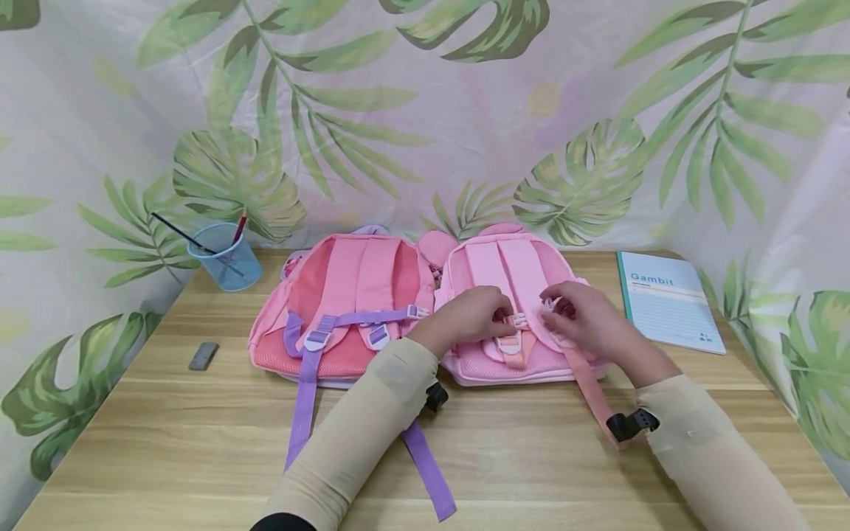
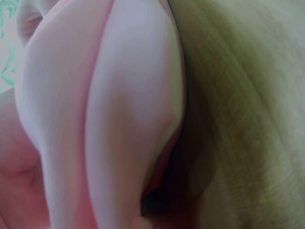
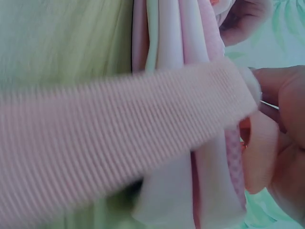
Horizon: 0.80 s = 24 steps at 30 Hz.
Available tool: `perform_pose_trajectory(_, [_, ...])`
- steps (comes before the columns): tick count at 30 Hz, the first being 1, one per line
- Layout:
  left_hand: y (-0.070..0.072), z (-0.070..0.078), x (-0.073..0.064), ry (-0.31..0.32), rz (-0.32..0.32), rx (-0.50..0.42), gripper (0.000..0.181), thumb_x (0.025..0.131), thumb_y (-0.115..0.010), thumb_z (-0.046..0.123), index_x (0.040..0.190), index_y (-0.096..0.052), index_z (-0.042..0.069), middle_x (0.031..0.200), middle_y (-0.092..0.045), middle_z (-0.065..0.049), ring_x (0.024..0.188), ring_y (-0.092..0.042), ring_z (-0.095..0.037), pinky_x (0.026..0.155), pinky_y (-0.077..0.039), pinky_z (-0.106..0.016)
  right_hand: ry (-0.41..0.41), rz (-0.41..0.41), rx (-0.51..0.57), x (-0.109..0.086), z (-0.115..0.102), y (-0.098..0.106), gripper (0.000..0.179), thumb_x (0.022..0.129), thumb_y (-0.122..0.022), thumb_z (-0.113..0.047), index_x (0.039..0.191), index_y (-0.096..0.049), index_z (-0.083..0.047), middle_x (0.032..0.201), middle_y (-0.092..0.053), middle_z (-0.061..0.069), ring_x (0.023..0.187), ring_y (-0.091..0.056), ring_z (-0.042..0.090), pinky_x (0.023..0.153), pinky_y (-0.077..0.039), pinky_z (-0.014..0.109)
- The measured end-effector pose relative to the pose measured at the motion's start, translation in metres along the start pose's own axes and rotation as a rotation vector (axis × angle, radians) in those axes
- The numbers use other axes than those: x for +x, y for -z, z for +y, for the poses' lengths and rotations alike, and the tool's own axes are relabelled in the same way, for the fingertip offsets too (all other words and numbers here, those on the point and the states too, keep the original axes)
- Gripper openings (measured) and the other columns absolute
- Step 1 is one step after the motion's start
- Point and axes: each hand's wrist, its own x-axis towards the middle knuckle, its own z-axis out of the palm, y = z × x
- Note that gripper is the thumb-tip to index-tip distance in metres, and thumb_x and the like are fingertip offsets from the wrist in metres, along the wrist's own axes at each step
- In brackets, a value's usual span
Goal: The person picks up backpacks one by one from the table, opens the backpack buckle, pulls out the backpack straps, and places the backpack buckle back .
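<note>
A light pink backpack (image 1: 478, 368) lies strap side up on the table. My left hand (image 1: 468, 317) pinches a white buckle half (image 1: 519, 320) over its left shoulder strap, just above a white strap adjuster (image 1: 509, 344). On the other side, my right hand (image 1: 591, 318) pinches another white buckle piece (image 1: 548, 304), partly hidden by the fingers. From below that hand a peach webbing strap (image 1: 588, 383) hangs to the table; it crosses the right wrist view as a ribbed band (image 3: 143, 129). The left wrist view is mostly filled by the backpack's pale side (image 2: 128, 105).
To the left lies a coral pink backpack (image 1: 302, 295) with purple straps (image 1: 305, 402) and a white chest buckle (image 1: 417, 312). Beyond it are a blue mesh cup (image 1: 234, 267) with pencils and a grey eraser (image 1: 204, 356). A "Gambit" notebook (image 1: 671, 302) lies at right.
</note>
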Motion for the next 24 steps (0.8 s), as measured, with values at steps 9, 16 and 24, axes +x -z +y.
perform_pose_trajectory(9, [0.001, 0.001, -0.002, -0.003, -0.003, 0.013, 0.019, 0.104, -0.074, 0.028, 0.105, -0.078, 0.009, 0.097, -0.065, -0.004, 0.088, -0.056, -0.015, 0.086, -0.048, -0.029, 0.056, 0.057, -0.063, -0.003, 0.008, 0.007, 0.032, 0.094, -0.086, -0.017, 0.121, -0.075, -0.004, 0.112, -0.073, 0.013, 0.116, -0.055, 0.033, 0.097, -0.049, 0.052])
perform_pose_trajectory(16, [0.001, 0.002, -0.004, -0.008, -0.007, 0.023, 0.021, 0.106, -0.072, 0.028, 0.110, -0.078, 0.008, 0.102, -0.066, -0.005, 0.091, -0.058, -0.015, 0.088, -0.050, -0.030, 0.074, 0.017, -0.122, 0.001, 0.015, 0.003, 0.019, 0.093, -0.086, -0.017, 0.109, -0.080, -0.008, 0.105, -0.075, 0.008, 0.110, -0.053, 0.032, 0.096, -0.035, 0.051])
perform_pose_trajectory(24, [0.000, 0.002, -0.005, -0.029, 0.009, 0.049, 0.022, 0.107, -0.071, 0.030, 0.111, -0.078, 0.010, 0.103, -0.065, -0.004, 0.091, -0.058, -0.015, 0.090, -0.050, -0.030, 0.037, -0.045, -0.133, 0.003, 0.012, 0.000, 0.018, 0.099, -0.079, -0.020, 0.113, -0.081, -0.008, 0.112, -0.076, 0.009, 0.111, -0.055, 0.032, 0.097, -0.033, 0.051])
